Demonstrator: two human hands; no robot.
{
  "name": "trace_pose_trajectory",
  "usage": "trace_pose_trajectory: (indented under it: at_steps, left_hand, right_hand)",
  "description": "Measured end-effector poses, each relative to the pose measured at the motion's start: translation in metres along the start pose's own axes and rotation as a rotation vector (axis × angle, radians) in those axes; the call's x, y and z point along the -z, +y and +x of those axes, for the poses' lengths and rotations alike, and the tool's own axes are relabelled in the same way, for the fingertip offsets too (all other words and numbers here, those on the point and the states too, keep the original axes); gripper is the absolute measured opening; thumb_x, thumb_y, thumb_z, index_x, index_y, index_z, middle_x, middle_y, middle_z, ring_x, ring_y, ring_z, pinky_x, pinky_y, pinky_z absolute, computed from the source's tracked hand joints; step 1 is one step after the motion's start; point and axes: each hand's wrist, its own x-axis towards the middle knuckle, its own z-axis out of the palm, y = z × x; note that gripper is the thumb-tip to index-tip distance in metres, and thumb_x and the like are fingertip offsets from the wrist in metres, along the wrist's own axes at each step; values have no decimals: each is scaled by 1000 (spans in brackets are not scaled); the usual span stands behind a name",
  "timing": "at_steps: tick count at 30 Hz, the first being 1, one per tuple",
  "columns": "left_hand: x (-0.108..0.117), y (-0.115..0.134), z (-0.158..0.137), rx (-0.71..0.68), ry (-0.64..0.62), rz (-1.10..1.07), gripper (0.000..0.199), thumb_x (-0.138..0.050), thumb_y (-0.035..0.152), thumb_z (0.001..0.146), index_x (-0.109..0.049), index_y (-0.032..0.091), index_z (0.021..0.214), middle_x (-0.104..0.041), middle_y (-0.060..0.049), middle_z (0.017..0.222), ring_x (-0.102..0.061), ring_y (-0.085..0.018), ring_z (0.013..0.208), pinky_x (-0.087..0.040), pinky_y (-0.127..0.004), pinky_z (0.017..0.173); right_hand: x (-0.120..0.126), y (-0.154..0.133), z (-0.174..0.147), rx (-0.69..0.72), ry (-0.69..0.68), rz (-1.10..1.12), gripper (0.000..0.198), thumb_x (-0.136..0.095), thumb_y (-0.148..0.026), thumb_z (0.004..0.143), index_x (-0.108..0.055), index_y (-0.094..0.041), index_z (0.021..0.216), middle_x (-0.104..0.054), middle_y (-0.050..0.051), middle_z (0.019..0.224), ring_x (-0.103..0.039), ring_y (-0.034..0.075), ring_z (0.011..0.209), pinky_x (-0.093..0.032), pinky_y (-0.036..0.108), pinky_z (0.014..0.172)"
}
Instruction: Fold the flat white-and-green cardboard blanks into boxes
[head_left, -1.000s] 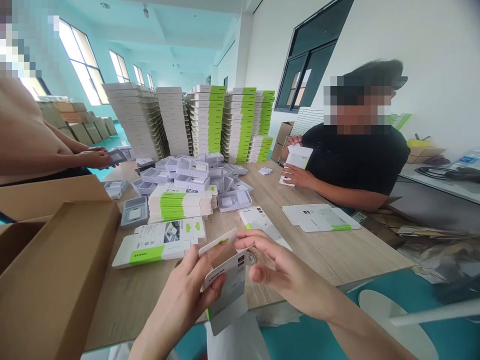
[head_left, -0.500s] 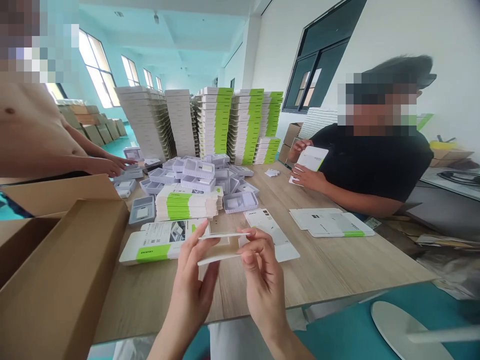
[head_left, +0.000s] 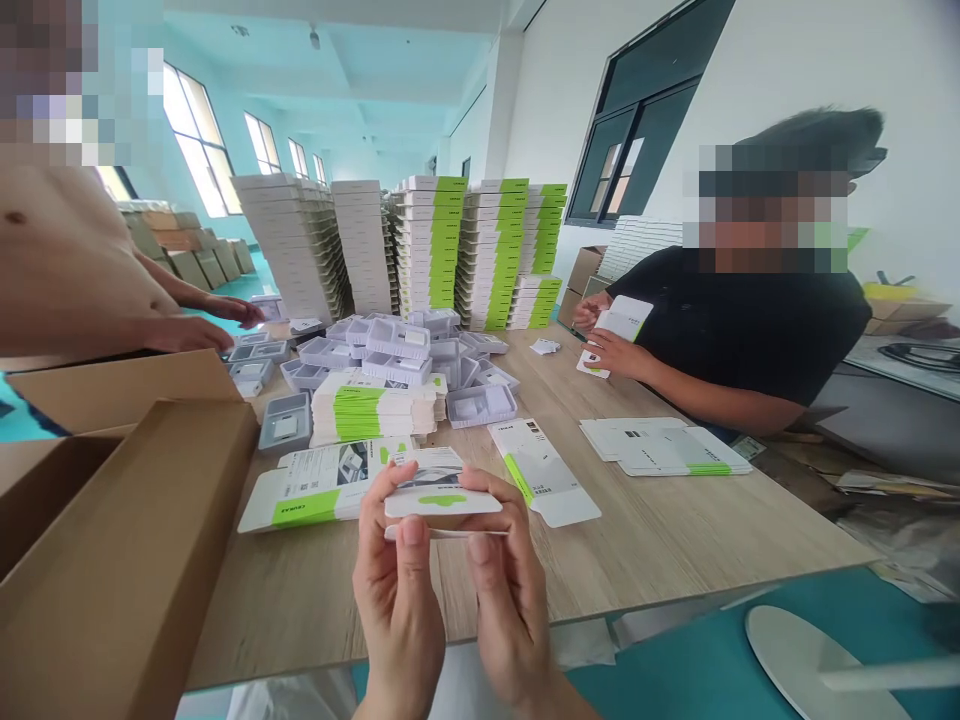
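Observation:
Between my two hands is a small white carton [head_left: 442, 499] with a green patch on its end flap and a printed top, held just above the table's near edge. My left hand [head_left: 401, 585] grips its left side, thumb at the front and fingers behind. On the right side, my right hand [head_left: 504, 590] grips it the same way. A slit shows under the front flap, so that end is not fully closed. Flat printed cartons [head_left: 311, 485] lie beyond my left hand, and one flat carton [head_left: 544, 470] lies beyond my right.
A pile of grey plastic trays [head_left: 397, 340] stands behind a stack of folded cartons [head_left: 375, 410]. Tall stacks of boxes [head_left: 427, 250] line the far side. An open cardboard box [head_left: 127, 520] is at left. Co-workers handle trays at left and a carton [head_left: 626, 318] at right.
The carton has tipped so its green-marked flap and printed top now show. My thumbs have come to its front. The left co-worker's hands have moved apart; the right one's carton has shifted.

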Motion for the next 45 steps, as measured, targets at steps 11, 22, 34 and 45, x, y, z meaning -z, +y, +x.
trace_pose_trajectory:
  at_steps: [11, 22, 34, 45]
  left_hand:
    - [-13, -8, -9, 66, -14, -112, 30, -59, 43, 101, -60, 29, 127, -61, -7, 142, -54, -26, 136, -44, -42, 112]
    - [-32, 8, 10, 261, 314, -406, 19, -66, 23, 81, -49, 26, 89, -69, -2, 118, -61, -24, 124, -52, -37, 96]
    - [-29, 16, 27, 338, 461, -444, 11, -57, 14, 80, -58, 25, 84, -68, 4, 97, -62, -16, 106, -46, -31, 94]
    - [-33, 36, 14, 513, 401, -523, 8, -76, 25, 63, -69, 23, 67, -67, 3, 85, -57, -18, 102, -40, -30, 96]
  right_hand:
    - [-17, -5, 12, -155, 290, 72, 20, -46, -30, 95, -57, -22, 110, -60, 11, 115, -69, 24, 97, -63, 38, 77]
    - [-35, 10, 9, -171, 463, 89, 11, -57, -26, 88, -45, -26, 89, -56, 11, 126, -61, 24, 119, -59, 39, 88]
    - [-22, -6, 13, -201, 129, 117, 6, -50, -24, 96, -55, -26, 95, -63, 5, 114, -62, 21, 112, -54, 36, 92]
    - [-13, -10, 19, -36, 250, 158, 16, -56, -15, 91, -66, -26, 87, -68, -1, 89, -65, 17, 87, -52, 27, 78]
